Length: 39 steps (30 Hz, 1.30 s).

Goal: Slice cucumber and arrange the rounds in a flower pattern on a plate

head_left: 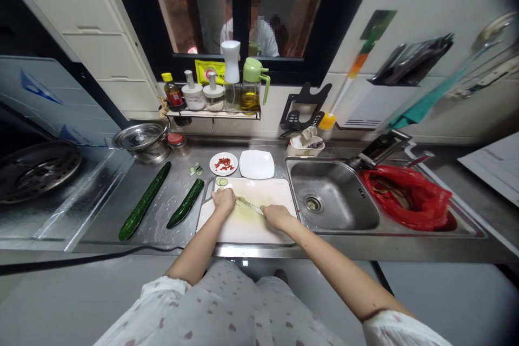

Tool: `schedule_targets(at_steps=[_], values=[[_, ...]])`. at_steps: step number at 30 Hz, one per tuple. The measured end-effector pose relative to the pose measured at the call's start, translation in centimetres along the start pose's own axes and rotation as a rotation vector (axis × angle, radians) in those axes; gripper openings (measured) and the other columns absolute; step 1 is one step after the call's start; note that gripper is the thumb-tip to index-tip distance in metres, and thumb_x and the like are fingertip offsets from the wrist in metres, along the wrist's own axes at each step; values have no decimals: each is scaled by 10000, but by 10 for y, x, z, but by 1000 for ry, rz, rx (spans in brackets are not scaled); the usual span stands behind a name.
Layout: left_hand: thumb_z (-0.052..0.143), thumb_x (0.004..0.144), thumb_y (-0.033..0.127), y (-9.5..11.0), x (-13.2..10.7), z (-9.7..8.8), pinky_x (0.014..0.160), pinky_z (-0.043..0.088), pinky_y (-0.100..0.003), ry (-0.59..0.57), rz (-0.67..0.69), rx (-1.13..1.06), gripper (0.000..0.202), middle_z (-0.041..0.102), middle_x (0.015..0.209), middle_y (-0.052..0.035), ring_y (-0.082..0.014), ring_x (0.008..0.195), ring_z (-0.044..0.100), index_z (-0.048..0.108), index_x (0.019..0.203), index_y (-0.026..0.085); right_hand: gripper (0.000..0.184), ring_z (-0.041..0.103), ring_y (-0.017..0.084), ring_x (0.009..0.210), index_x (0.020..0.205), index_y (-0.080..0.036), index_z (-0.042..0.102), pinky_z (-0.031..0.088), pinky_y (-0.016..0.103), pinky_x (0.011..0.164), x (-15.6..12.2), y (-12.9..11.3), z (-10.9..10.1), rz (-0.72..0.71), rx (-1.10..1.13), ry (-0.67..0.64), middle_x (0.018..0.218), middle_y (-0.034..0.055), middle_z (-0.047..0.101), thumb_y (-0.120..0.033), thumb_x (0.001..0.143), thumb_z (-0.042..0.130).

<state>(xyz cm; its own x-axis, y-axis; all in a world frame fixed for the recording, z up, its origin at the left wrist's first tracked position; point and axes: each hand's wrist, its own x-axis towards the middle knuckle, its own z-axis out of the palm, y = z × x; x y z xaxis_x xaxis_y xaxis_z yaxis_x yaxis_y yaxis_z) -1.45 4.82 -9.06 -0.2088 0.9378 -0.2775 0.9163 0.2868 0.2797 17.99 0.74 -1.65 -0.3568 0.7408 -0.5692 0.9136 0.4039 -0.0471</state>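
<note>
A white cutting board [251, 227] lies on the steel counter in front of me. My left hand [223, 200] rests closed near the board's upper left, its fingers curled over something I cannot make out. My right hand [276, 216] grips the handle of a knife [248, 205], whose blade points left toward the left hand. A few cucumber slices [221, 181] sit at the board's top left corner. A long cucumber [145, 201] and a shorter cucumber piece [185, 203] lie on the counter left of the board.
Behind the board stand a small plate of chopped red chilli [224, 164] and an empty white plate [257, 164]. The sink [332, 200] is right of the board, with a red bag [407, 197] beside it. A pot [142, 140] and a condiment shelf [214, 100] sit at the back.
</note>
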Motion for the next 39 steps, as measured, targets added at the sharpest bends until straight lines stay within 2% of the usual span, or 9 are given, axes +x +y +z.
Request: schedule_targets(at_steps=[11, 18, 20, 24, 28, 32, 39], values=[[555, 810, 382, 0, 0, -2, 916, 300, -439, -25, 7, 37, 224, 721, 997, -118, -305, 1096, 565, 715, 867, 235, 363, 662, 259, 1028, 1192, -171, 590, 474, 342, 796, -15, -3, 22, 31, 93, 10, 1082, 174, 694, -118, 892, 392], [517, 829, 349, 0, -2, -2, 920, 306, -439, -13, 9, 36, 237, 720, 991, -117, -302, 1101, 563, 716, 889, 235, 297, 652, 256, 1007, 1119, -181, 602, 430, 317, 767, -34, 12, 38, 45, 183, 60, 1079, 154, 692, -228, 918, 388], [480, 849, 340, -1, -3, -2, 913, 311, -437, -5, 6, 31, 268, 717, 994, -123, -301, 1098, 563, 716, 904, 226, 291, 646, 244, 1003, 1125, -190, 581, 415, 303, 760, -36, 16, 43, 97, 233, 117, 1072, 138, 691, -263, 929, 378], [442, 871, 320, -2, -5, -2, 908, 311, -435, 2, -2, 22, 294, 713, 1003, -128, -301, 1101, 556, 712, 914, 214, 309, 650, 236, 966, 1177, -189, 507, 392, 292, 728, -33, 24, 52, 302, 316, 231, 1033, 127, 691, -313, 968, 316], [489, 858, 349, 1, -10, 0, 915, 300, -432, -9, 22, 9, 247, 708, 1023, -108, -301, 1121, 533, 695, 933, 236, 293, 652, 233, 960, 1186, -185, 468, 387, 295, 730, -27, 30, 54, 428, 355, 246, 1041, 135, 684, -291, 981, 287], [527, 848, 352, 8, -17, 5, 942, 269, -437, 26, 92, 20, 229, 677, 1114, -103, -301, 1133, 509, 668, 995, 247, 279, 647, 244, 994, 1186, -189, 459, 398, 303, 747, -24, 29, 52, 444, 354, 232, 1053, 134, 683, -274, 978, 293], [535, 844, 295, 13, -19, 9, 955, 251, -430, 33, 81, 32, 188, 657, 1126, -100, -282, 1119, 507, 664, 969, 239, 286, 645, 244, 1008, 1203, -180, 444, 411, 314, 766, -20, 23, 50, 421, 340, 207, 1063, 145, 679, -258, 978, 287]])
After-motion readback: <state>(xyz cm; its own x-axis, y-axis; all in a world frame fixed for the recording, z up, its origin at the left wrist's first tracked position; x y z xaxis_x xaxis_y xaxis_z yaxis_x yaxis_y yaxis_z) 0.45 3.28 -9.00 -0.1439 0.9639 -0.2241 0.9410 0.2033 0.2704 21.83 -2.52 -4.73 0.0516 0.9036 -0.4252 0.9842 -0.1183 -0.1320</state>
